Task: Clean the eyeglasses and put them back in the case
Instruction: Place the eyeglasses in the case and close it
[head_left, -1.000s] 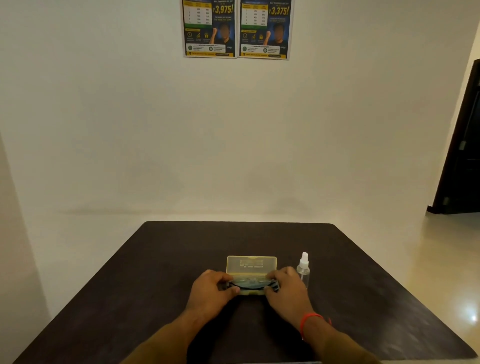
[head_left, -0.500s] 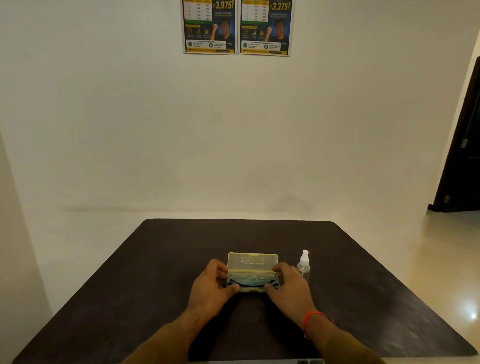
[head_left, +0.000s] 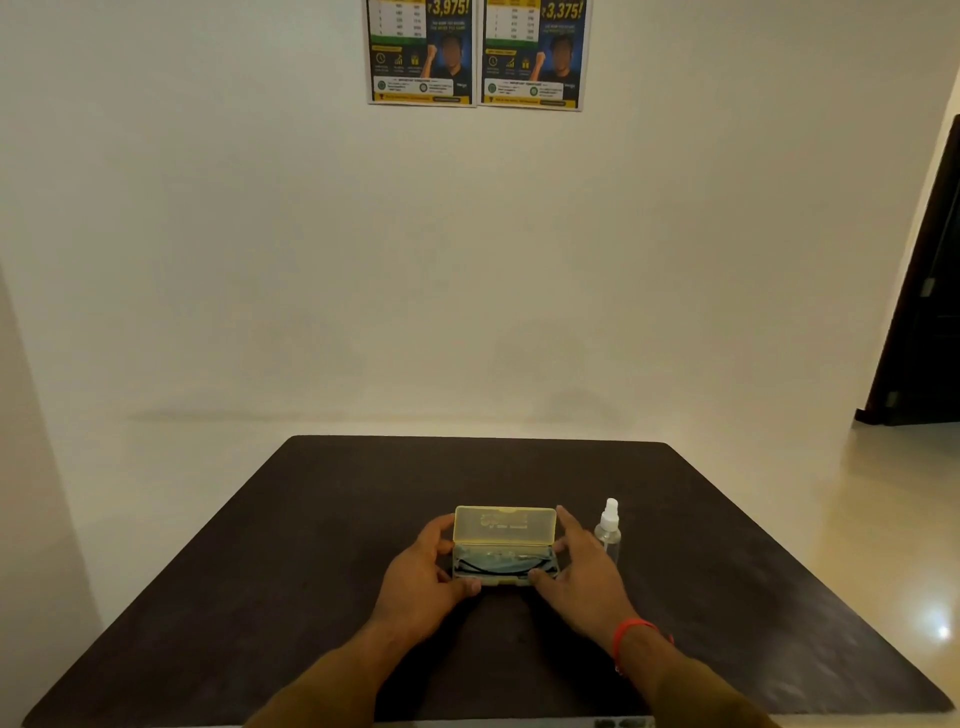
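Observation:
A translucent yellow glasses case (head_left: 505, 526) stands open in the middle of the dark table (head_left: 311, 519), its lid upright. Dark-framed eyeglasses (head_left: 501, 564) lie folded in its lower half, on what looks like a pale cloth. My left hand (head_left: 423, 574) cups the case's left end, thumb at the front edge and fingers behind. My right hand (head_left: 584, 577) is at the right end, thumb on the front corner, fingers spread and raised beside the lid. A red thread is on my right wrist.
A small clear spray bottle (head_left: 609, 530) with a white nozzle stands just right of my right hand. Two posters (head_left: 475, 52) hang on the white wall. A dark doorway (head_left: 924, 312) is at the far right.
Both hands have drawn apart from over the glasses to the ends of the case. The glasses now lie uncovered in the case, and the right fingers have lifted.

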